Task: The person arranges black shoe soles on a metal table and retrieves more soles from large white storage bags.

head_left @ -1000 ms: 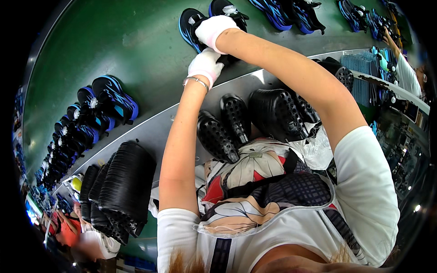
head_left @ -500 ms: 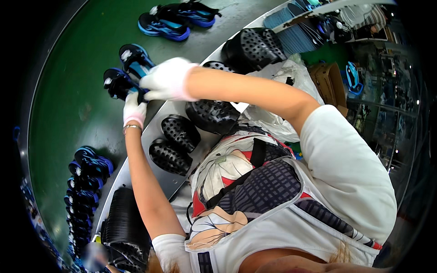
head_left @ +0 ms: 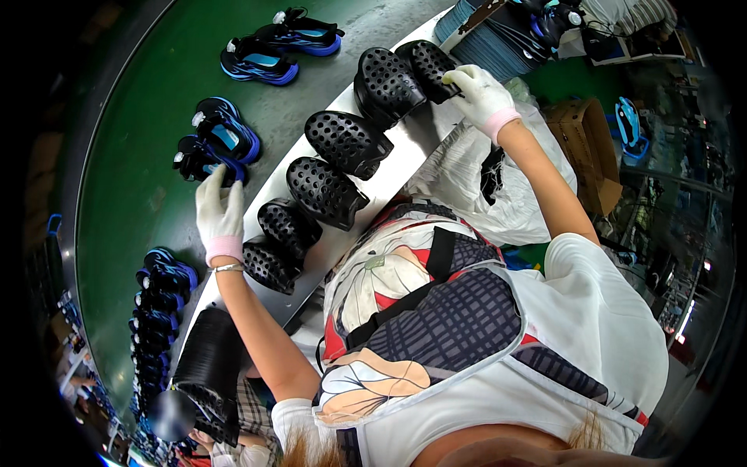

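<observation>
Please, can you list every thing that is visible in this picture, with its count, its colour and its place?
Perforated clogs: six, black, in a row on the grey ledge.
Grey ledge: one, between belt and person.
Conveyor belt: one, green, upper left.
Sandals: several pairs, blue and black, on the belt.
Plastic bag: one, white, beside the ledge.
Cardboard box: one, brown, right.
Ribbed stack: black, lower left.
Left hand: white glove, open, over the belt edge.
Right hand: white glove, touching the farthest clog.
</observation>
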Demonstrator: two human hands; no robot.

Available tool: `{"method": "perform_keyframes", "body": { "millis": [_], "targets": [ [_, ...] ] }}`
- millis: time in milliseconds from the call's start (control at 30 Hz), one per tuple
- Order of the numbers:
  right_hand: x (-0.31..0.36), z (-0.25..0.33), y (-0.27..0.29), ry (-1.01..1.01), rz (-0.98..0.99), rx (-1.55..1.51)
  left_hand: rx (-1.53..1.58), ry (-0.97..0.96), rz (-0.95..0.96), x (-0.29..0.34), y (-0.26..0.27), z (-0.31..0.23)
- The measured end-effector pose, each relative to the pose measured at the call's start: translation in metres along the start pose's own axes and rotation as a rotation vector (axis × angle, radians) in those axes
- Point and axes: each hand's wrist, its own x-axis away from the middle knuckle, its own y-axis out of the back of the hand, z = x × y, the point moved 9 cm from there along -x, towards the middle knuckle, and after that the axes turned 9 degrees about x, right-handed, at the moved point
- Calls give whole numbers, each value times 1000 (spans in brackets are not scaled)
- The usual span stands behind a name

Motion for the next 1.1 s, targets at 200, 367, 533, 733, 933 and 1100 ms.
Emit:
{"method": "perform_keyframes", "body": {
  "millis": [200,367,533,733,933,1100],
  "targets": [
    [-11,0,3,151,54,-6,42,80,53,18,-18,-17],
    [-8,-2,58,55,-29,-125,115,80,-23,25,-10,-38],
    [-14,96,111,350,-182,-449,847,264,171,26,-45,-73],
    [-2,222,105,682,31,-675,1567,298,467,46,-63,-95],
    [-21,278,50,495,346,-683,1431,287,89,51,-30,-24],
    [-42,310,26,439,404,-635,1439,308,-103,47,-12,11]
  ]
}}
